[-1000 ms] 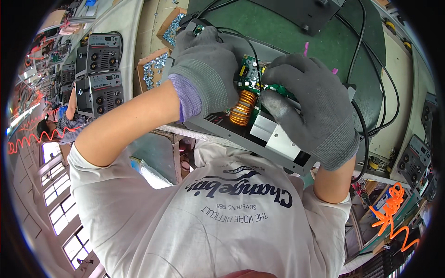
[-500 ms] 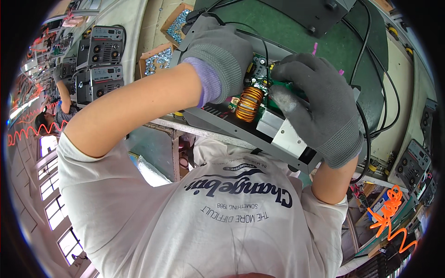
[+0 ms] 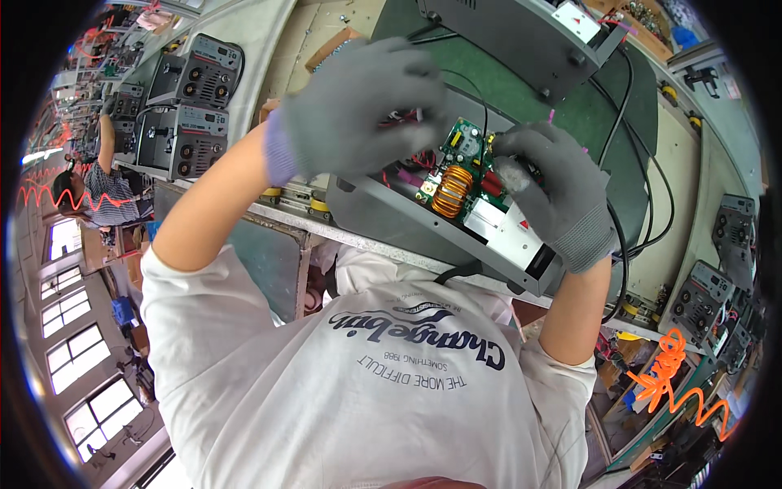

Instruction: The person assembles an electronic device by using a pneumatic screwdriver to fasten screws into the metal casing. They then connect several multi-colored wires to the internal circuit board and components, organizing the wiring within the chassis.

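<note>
Left hand blurred above grey chassis, grip unclear; right hand curled beside circuit board, hold unclear; copper coil between them.

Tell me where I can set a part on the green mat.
A bare strip of green mat lies between the dark case and open chassis. Crowded: inside the chassis, around the copper coil and right hand; the mat's right, where black cables run.

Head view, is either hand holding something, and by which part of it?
That cannot be told: the left hand is blurred over the open case, and the right hand curls by the circuit board with its contact unclear.
</note>
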Motion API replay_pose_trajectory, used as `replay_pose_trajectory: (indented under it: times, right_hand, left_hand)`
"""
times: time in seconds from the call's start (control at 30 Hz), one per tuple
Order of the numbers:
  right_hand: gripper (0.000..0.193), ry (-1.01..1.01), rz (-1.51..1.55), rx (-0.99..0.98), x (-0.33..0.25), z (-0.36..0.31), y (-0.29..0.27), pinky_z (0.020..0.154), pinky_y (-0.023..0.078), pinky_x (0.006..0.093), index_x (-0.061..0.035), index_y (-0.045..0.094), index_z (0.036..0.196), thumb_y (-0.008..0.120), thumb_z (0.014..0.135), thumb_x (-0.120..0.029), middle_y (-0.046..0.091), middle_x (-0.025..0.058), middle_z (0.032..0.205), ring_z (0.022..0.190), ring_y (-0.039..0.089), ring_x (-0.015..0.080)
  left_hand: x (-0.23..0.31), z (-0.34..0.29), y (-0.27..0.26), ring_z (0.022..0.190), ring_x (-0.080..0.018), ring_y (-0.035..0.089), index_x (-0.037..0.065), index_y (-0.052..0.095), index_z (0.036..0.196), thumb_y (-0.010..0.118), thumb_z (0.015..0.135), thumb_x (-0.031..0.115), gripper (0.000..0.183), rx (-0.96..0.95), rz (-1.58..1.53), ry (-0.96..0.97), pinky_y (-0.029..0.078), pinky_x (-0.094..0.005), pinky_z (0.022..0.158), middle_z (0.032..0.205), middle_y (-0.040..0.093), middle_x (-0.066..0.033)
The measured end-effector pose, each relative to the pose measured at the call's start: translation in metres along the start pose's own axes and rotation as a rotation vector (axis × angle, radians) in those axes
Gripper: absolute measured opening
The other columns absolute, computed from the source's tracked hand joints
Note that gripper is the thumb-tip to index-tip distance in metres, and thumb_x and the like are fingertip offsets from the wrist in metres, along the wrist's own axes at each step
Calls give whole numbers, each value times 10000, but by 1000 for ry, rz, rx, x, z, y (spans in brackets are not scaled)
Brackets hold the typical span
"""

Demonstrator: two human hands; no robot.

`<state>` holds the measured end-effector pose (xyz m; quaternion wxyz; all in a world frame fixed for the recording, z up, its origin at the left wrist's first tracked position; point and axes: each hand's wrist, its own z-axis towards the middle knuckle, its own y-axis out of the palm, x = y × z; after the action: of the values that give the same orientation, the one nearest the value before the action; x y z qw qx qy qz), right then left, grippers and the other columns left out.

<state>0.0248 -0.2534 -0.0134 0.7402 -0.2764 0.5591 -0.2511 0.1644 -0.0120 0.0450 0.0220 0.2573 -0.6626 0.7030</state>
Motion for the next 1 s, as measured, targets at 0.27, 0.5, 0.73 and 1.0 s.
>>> replay_pose_trajectory:
  times: [0.27,0.5,0.73,1.0]
  right_hand:
    - [136,12,-53,0,-10,6,0,797,497,414,-81,685,963,688,846,-148,666,104,975,906,628,314]
    - [173,-48,-44,-118,-60,32,22,795,509,422,-93,702,1038,622,922,-192,689,122,1005,905,650,330]
    - [333,307,781,-714,-73,67,39,835,528,367,-74,659,1245,626,972,-261,689,63,1016,891,639,205]
    - [223,49,167,-520,-78,79,63,797,525,383,-67,675,1125,605,971,-214,674,149,929,861,662,268]
  left_hand:
    - [-22,-60,28,1075,-266,549,172,678,882,667,806,295,144,41,85,92,393,-462,893,1054,634,-6]
    - [-7,-46,43,922,-272,562,152,610,865,635,837,355,207,357,241,108,389,-427,821,888,577,-34]
    - [-24,-81,45,735,-314,522,117,552,797,571,915,532,432,380,-6,30,388,-409,688,741,521,-87]
    - [-16,-81,77,814,-325,587,48,595,1004,597,970,439,392,736,-213,-145,474,-413,774,888,584,-118]
